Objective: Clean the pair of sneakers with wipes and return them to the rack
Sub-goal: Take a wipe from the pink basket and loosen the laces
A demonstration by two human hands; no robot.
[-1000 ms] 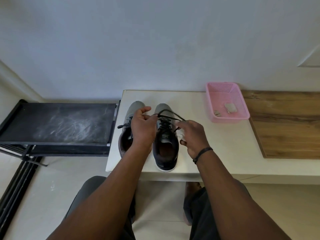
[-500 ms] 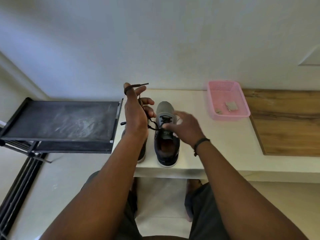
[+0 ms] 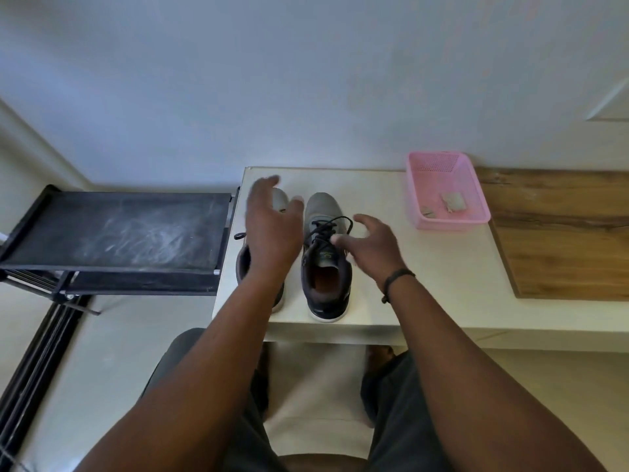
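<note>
There is only the one view, worn on the person's head, wide and looking steeply down and forward toward the wall. Both forearms reach up from the bottom edge, close to the lens. Farther off lie the white table [image 3: 442, 267], the black rack [image 3: 119, 233] on the left, and knees and floor beneath.

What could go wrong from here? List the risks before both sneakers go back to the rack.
1. The left sneaker sits near the white table's left edge, its loose lace end at the edge; a careless lift might snag it or tip the shoe off.
2. The rack's top shelf looks dusty with white streaks, so clean soles may pick up dirt again.
3. Both hands, left and right, are open and empty; used wipes lie in the pink basket.
</note>
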